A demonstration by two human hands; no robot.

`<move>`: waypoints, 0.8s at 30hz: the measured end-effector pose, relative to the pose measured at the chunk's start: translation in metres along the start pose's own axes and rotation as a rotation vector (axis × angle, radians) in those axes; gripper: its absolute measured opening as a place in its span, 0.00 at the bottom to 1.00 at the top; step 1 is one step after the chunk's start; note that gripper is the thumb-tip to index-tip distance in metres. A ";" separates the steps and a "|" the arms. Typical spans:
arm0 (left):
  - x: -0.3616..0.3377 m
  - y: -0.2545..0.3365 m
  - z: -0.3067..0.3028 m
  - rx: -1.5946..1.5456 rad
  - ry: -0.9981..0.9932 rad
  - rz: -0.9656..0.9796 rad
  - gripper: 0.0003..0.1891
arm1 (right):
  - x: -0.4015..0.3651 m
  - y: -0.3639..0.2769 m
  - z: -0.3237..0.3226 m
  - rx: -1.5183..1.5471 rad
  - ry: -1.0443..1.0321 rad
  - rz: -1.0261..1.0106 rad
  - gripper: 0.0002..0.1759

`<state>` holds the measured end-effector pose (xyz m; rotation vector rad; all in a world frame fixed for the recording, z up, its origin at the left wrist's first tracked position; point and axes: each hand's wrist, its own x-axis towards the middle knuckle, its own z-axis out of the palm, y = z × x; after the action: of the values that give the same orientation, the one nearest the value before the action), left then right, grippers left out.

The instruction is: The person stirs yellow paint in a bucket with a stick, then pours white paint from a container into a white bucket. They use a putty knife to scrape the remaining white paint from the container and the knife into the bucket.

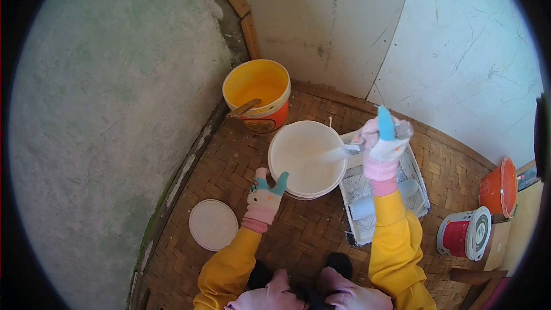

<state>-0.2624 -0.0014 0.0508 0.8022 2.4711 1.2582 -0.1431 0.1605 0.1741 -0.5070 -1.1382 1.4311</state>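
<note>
A white bucket (307, 158) with pale contents stands in the middle of the woven floor. My left hand (267, 195), in a patterned knit glove, is at the bucket's lower left rim, its thumb and fingers apart. My gloved right hand (383, 138) is closed around a clear container (403, 131), above the bucket's right side. A whitish blurred streak runs from this hand over the bucket's opening. Beneath my right forearm lies a paint tray (361, 227) with a pale roller (363, 208) in it.
An orange bucket (275, 116) with yellow inside and a wooden stick (245, 108) stands behind. A round white lid (213, 225) lies at the left. At the right are a red-and-white tub (456, 234) and an orange bucket (497, 188). Walls rise left and behind.
</note>
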 end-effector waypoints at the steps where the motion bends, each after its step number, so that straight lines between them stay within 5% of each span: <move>1: 0.000 -0.002 0.002 -0.001 -0.008 0.004 0.17 | -0.005 0.005 -0.003 -0.004 0.007 -0.003 0.11; 3: 0.007 -0.009 0.007 -0.199 -0.036 -0.059 0.16 | -0.015 0.015 -0.006 -0.166 -0.179 -0.084 0.08; 4: 0.008 -0.011 0.010 -0.197 -0.040 -0.054 0.16 | -0.017 0.011 -0.003 -0.340 -0.249 -0.342 0.04; 7: 0.007 -0.016 0.016 -0.415 0.024 -0.102 0.15 | -0.011 -0.013 -0.006 -0.088 -0.158 -0.066 0.03; 9: 0.008 -0.018 0.017 -0.432 0.052 -0.092 0.15 | -0.007 -0.025 -0.018 -0.246 -0.152 -0.155 0.10; 11: 0.006 0.006 0.007 -0.431 0.048 -0.101 0.15 | -0.001 -0.029 -0.034 0.285 -0.185 0.017 0.18; 18: 0.019 0.058 -0.016 -0.082 -0.021 0.075 0.12 | 0.008 -0.025 -0.059 0.238 -0.271 -0.172 0.26; 22: 0.021 0.075 -0.023 0.099 -0.086 0.104 0.11 | 0.009 -0.025 -0.066 0.219 -0.219 -0.224 0.25; 24: 0.023 0.077 -0.022 0.121 -0.099 0.106 0.11 | 0.011 -0.021 -0.074 0.071 0.097 -0.216 0.18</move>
<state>-0.2641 0.0340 0.1260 1.0133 2.4725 1.0817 -0.0735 0.1931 0.1639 -0.3866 -1.0280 1.2419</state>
